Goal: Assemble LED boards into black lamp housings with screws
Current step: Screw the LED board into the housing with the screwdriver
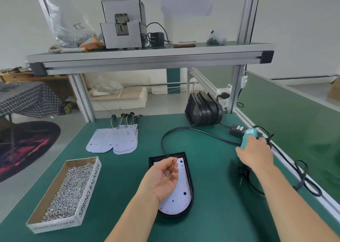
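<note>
1. Head view: the black lamp housing point(174, 215) lies flat on the green surface point(220, 219), straight in front of the person. An LED board point(181, 195) sits inside it with its holes facing up, ready for fastening.
2. The left hand point(163, 179) hovers over the housing's far half, palm up and fingers curled. Its grip pinches a small screw point(173, 159) at the fingertips. Another seems to rest in the palm, probably kept there as a ready supply.
3. The right hand point(255, 155) reaches out to the right of the housing with the back of the hand up. Its grip is clenched around a teal electric screwdriver point(249, 135). I judge the tool is held clear while the screw gets placed.
4. The box of screws point(64, 192) stands left of the housing. The spare LED boards point(114, 140) lie beyond it to the left, and the stacked empty housings point(204, 109) beyond it to the right, all seemingly within easy reach.
</note>
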Action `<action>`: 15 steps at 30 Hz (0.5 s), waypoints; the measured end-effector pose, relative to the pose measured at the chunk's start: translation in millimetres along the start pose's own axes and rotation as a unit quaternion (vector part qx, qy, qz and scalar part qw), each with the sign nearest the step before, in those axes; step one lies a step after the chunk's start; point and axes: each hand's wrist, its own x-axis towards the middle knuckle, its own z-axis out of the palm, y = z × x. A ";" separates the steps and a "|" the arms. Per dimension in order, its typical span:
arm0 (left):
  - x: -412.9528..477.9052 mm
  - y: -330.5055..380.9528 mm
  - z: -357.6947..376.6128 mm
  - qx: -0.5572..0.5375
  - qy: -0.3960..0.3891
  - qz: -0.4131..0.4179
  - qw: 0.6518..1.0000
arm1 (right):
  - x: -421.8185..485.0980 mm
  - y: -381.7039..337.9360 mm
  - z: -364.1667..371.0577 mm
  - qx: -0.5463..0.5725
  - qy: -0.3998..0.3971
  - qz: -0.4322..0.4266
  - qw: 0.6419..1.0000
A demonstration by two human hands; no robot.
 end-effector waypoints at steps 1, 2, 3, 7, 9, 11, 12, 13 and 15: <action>-0.4 0.3 0.3 -0.001 0.001 -0.002 1.000 | 5.5 0.3 2.3 -0.026 -0.025 0.005 0.999; -0.8 0.8 0.3 -0.001 0.000 -0.004 1.000 | 8.6 -0.3 5.0 -0.042 -0.039 0.005 0.998; -1.3 1.2 0.3 -0.003 0.001 -0.005 1.000 | 11.0 -0.3 8.3 -0.047 -0.043 0.006 0.998; -3.0 2.4 -0.3 -0.016 0.006 -0.011 1.000 | 20.2 7.8 12.1 0.072 -0.013 0.083 0.994; -3.0 2.4 -0.9 -0.019 0.010 -0.010 1.000 | 19.2 11.2 9.2 0.271 -0.022 0.139 0.952; -2.5 2.1 -2.1 -0.022 0.010 -0.007 1.000 | 9.2 12.2 6.2 0.475 -0.037 0.152 0.866; -2.5 1.7 -2.8 -0.023 0.009 -0.007 1.000 | 2.4 12.1 3.7 0.531 -0.030 0.137 0.835; -2.4 1.0 -3.2 -0.022 0.007 -0.006 1.000 | -7.0 9.3 -0.2 0.569 -0.016 0.117 0.814; -1.7 -1.4 -4.1 -0.011 0.001 -0.006 1.000 | -28.7 0.4 -10.5 0.639 -0.008 0.060 0.767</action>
